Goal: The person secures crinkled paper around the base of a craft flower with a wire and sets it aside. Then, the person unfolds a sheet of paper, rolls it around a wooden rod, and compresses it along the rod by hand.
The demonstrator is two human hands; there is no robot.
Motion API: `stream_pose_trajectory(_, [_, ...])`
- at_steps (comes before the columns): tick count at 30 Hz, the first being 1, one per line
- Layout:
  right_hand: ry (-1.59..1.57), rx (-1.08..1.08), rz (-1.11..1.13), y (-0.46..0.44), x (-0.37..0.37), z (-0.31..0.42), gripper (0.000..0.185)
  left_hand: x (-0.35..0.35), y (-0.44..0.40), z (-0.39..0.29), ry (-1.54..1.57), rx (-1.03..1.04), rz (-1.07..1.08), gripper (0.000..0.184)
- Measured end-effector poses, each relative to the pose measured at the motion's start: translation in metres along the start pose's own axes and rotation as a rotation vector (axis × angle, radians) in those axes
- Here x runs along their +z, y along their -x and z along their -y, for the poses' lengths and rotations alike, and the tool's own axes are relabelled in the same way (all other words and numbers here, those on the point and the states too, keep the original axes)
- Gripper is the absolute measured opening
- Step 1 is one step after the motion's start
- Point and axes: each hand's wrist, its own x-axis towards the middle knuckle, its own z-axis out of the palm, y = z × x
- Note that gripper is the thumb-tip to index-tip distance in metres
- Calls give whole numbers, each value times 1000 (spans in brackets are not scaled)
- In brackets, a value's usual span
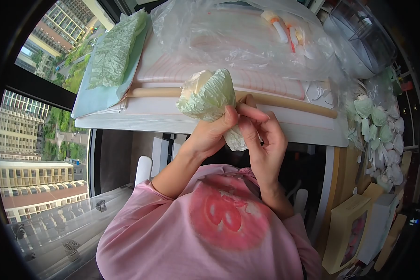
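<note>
A pale green crinkled-paper bundle (210, 95), with a cream-coloured part at its upper left, is held up in front of the table edge. Around its narrowed neck, the fingers of my left hand (212, 133) are wrapped, thumb pointing up. My right hand (266, 142) is beside it on the right, thumb and fingers pinched close to the neck; what they grip is too small to make out. Loose paper hangs below between the two hands. Behind them, a long tan roll (284, 103) lies across the white table (144, 122).
Green crinkled paper (114, 51) lies on light blue sheets (91, 95) at the left. Clear plastic film (210, 32) spreads over the back. Wrapped green and white bundles (375, 121) hang at the right, above a box (347, 228). A window is on the left.
</note>
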Motion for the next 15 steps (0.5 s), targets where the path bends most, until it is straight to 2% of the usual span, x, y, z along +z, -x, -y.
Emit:
stream_pose_trajectory(5, [-28,32,46,1,-5,-6,12,5,-3,-2,-83,37,-36,60])
stream_pose_trajectory(10, [-271,208,77,2,-6,0,21,8,-3,-7,-207,-3,-101,63])
stream_pose_trajectory(13, [-272,330,153,3,-16,-2,24,5,-4,-7,-111,83,-92,54])
stream_pose_trajectory(15, [-318,356,208,7,-20,-3,25,-2,-6,-8,-291,153,-135,53])
